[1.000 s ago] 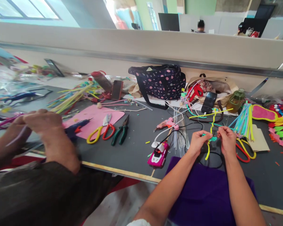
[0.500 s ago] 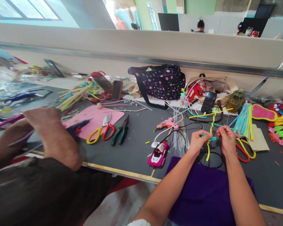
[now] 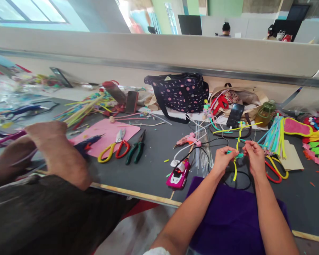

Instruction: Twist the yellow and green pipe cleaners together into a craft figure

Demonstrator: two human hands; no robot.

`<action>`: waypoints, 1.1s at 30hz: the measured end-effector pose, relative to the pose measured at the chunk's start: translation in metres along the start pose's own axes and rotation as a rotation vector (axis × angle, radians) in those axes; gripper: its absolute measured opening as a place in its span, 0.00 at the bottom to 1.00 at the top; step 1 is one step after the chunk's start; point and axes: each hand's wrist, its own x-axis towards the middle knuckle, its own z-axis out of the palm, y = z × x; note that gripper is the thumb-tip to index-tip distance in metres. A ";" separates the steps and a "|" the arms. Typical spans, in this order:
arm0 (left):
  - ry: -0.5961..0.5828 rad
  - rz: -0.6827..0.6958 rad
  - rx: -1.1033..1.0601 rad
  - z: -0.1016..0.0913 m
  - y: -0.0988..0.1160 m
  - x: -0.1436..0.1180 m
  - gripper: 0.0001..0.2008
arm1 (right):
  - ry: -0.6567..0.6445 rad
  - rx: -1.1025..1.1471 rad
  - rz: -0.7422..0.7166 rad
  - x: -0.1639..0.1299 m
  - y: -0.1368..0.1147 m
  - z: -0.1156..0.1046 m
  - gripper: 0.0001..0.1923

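Left hand point(image 3: 221, 162) in pinch — twisted yellow strip point(image 3: 239, 136), bumpy teal piece point(image 3: 239, 155) — right hand point(image 3: 256, 157) narrow, contents unclear

The left hand point(image 3: 222, 160) pinches a small teal piece point(image 3: 239, 155) against a twisted yellow stem point(image 3: 240, 136). The right hand point(image 3: 256, 157), fingertips drawn together, is at the teal piece's right end; contact cannot be confirmed. Purple cloth point(image 3: 228, 212) lies beneath the forearms. Left: pink glue gun point(image 3: 190, 138), beyond a magenta socket unit point(image 3: 178, 177). Right: scissors point(image 3: 276, 169), red and yellow handles. Far left: a co-worker's hand point(image 3: 46, 130), blurred.
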 end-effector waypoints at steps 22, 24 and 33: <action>0.044 -0.011 -0.292 -0.006 -0.003 0.007 0.17 | -0.188 -0.059 0.081 -0.016 0.001 0.015 0.13; 0.048 -0.020 -0.304 -0.007 -0.004 0.007 0.16 | -0.170 -0.049 0.075 -0.016 0.001 0.014 0.12; 0.093 -0.006 -0.260 -0.010 -0.004 0.010 0.16 | -0.203 0.018 0.093 -0.017 0.001 0.017 0.12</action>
